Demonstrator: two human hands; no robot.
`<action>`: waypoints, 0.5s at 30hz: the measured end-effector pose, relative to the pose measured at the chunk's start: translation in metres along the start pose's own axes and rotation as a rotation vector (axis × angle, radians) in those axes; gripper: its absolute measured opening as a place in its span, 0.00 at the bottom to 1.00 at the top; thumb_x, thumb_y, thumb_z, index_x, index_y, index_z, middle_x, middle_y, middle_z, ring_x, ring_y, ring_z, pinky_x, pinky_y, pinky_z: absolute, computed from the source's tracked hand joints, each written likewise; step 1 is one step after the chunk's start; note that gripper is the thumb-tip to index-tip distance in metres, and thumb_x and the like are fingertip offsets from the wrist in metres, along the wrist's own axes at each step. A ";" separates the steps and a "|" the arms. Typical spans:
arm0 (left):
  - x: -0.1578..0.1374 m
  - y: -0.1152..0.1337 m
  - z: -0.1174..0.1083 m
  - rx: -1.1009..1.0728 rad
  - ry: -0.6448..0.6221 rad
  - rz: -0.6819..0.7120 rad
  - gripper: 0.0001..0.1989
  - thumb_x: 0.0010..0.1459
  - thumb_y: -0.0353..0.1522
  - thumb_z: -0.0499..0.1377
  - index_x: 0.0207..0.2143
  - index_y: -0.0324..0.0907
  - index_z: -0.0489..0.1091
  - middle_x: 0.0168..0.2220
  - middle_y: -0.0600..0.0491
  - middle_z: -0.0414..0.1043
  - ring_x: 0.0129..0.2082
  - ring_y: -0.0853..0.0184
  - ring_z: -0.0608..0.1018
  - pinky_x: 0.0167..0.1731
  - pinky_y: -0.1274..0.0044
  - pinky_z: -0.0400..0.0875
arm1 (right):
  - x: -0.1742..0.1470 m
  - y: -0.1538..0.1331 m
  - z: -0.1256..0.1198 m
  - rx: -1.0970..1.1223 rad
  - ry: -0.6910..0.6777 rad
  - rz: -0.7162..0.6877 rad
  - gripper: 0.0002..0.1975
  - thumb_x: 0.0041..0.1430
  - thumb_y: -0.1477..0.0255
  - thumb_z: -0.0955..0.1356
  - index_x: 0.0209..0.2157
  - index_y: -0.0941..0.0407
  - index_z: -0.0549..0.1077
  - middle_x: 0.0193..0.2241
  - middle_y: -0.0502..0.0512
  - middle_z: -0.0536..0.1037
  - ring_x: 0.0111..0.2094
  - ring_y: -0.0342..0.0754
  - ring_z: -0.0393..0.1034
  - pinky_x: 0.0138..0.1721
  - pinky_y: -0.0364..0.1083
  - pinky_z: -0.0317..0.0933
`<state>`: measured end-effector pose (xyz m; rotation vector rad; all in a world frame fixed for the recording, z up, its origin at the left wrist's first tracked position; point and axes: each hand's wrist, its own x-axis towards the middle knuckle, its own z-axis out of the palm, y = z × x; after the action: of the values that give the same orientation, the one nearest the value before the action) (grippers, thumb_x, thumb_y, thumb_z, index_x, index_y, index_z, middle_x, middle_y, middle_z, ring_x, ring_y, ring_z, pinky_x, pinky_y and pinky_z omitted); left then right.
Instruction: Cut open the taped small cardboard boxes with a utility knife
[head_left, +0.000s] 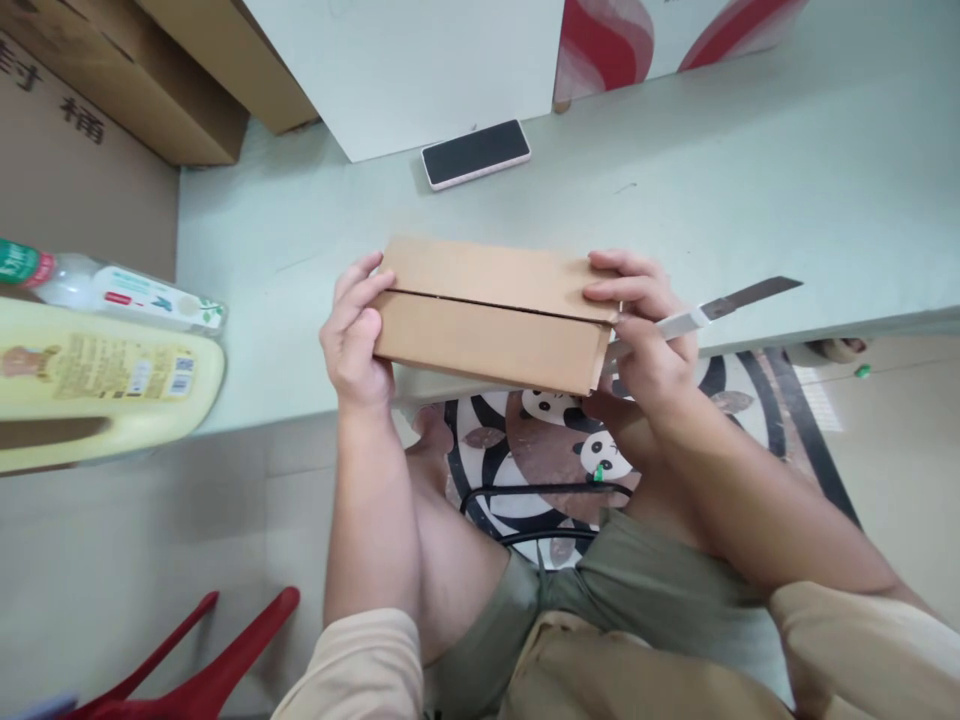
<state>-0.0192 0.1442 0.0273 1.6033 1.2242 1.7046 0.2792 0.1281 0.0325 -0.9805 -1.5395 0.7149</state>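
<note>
A brown cardboard box (487, 340) is held up at the near edge of the table, with a dark seam running along its length between two flaps. My left hand (358, 325) grips its left end, fingers over the top edge and thumb on the near side. At the opposite end my right hand (649, 320) holds the box, two fingers resting on the top. Tucked in that same hand is a utility knife (686, 322), its blade extended and pointing right, away from the box. The box's underside is hidden.
A phone (476, 155) lies on the pale green table (750, 180) beyond the box. White and red-patterned boxes (420, 70) stand behind it. Left are a yellow jug (112, 380), a clear bottle (112, 285) and large cartons (97, 150). A red chair (225, 660) stands lower left.
</note>
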 end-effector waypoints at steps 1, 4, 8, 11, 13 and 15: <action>0.000 0.001 0.000 0.024 -0.003 -0.004 0.20 0.56 0.51 0.62 0.42 0.50 0.80 0.56 0.52 0.75 0.63 0.52 0.72 0.68 0.59 0.60 | -0.001 0.000 -0.001 -0.013 -0.012 0.021 0.16 0.64 0.54 0.64 0.42 0.46 0.78 0.57 0.52 0.74 0.65 0.61 0.63 0.67 0.67 0.56; 0.001 0.002 0.000 0.027 0.013 -0.002 0.19 0.57 0.49 0.61 0.40 0.48 0.81 0.54 0.54 0.77 0.61 0.52 0.73 0.68 0.58 0.60 | -0.002 0.003 -0.006 -0.017 0.016 0.077 0.19 0.63 0.53 0.64 0.51 0.43 0.74 0.63 0.50 0.69 0.66 0.62 0.61 0.65 0.68 0.58; 0.007 -0.003 -0.009 -0.101 0.140 -0.077 0.16 0.56 0.46 0.60 0.38 0.47 0.80 0.50 0.60 0.80 0.60 0.54 0.73 0.66 0.59 0.62 | 0.001 0.020 -0.009 0.034 0.129 0.143 0.20 0.63 0.60 0.64 0.56 0.42 0.69 0.62 0.49 0.71 0.64 0.59 0.65 0.64 0.67 0.59; 0.012 -0.009 -0.020 -0.202 0.287 -0.226 0.13 0.52 0.45 0.60 0.36 0.51 0.77 0.43 0.63 0.81 0.54 0.57 0.76 0.57 0.63 0.71 | -0.001 0.032 -0.003 0.134 -0.029 0.211 0.19 0.63 0.63 0.64 0.54 0.46 0.73 0.58 0.51 0.76 0.63 0.57 0.67 0.66 0.66 0.58; 0.013 -0.013 -0.022 -0.263 0.327 -0.370 0.13 0.48 0.45 0.62 0.35 0.51 0.75 0.38 0.62 0.81 0.48 0.60 0.77 0.47 0.68 0.75 | -0.005 0.034 0.006 0.210 -0.223 0.229 0.23 0.62 0.63 0.64 0.58 0.47 0.71 0.61 0.51 0.74 0.65 0.56 0.65 0.68 0.65 0.56; 0.010 -0.013 -0.014 -0.291 0.270 -0.571 0.15 0.45 0.44 0.66 0.35 0.48 0.74 0.35 0.59 0.79 0.40 0.64 0.78 0.34 0.74 0.75 | -0.007 0.032 0.015 0.243 -0.360 0.177 0.29 0.63 0.61 0.64 0.65 0.47 0.65 0.68 0.52 0.66 0.70 0.56 0.58 0.71 0.64 0.51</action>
<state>-0.0375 0.1547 0.0223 0.7712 1.3220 1.6460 0.2713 0.1380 -0.0013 -0.8418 -1.6346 1.2278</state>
